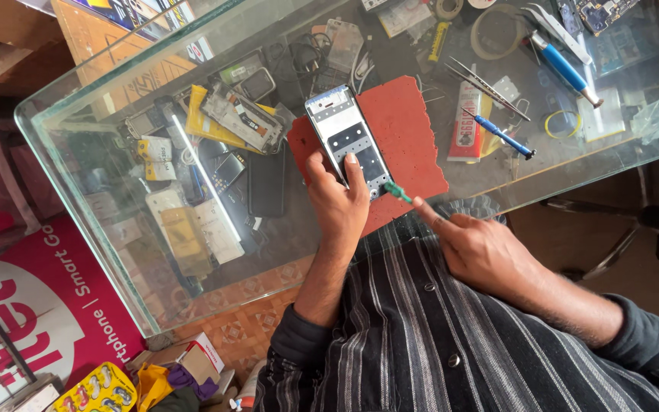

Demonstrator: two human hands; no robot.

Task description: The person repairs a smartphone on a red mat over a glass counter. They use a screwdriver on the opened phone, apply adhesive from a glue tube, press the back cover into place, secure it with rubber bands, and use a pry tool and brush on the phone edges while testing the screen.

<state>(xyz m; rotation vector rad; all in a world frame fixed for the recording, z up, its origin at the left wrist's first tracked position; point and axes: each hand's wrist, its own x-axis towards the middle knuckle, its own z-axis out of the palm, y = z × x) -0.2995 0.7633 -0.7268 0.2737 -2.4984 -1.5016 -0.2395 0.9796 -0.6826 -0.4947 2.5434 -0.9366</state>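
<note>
L hand grip closed on near end of opened grey smartphone frame, on red rubber mat, glass surface. R hand pinches small green-handled tool just right of phone.

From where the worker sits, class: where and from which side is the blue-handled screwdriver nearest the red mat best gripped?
Grip the blue-handled screwdriver around its blue handle, probably coming from above. It lies flat on the glass table, angled, its metal tip pointing toward the near edge, with bare glass beside the handle.

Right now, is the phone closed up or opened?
Opened. The phone lies on the red mat with its back cover off, bare inner frame showing.
</note>
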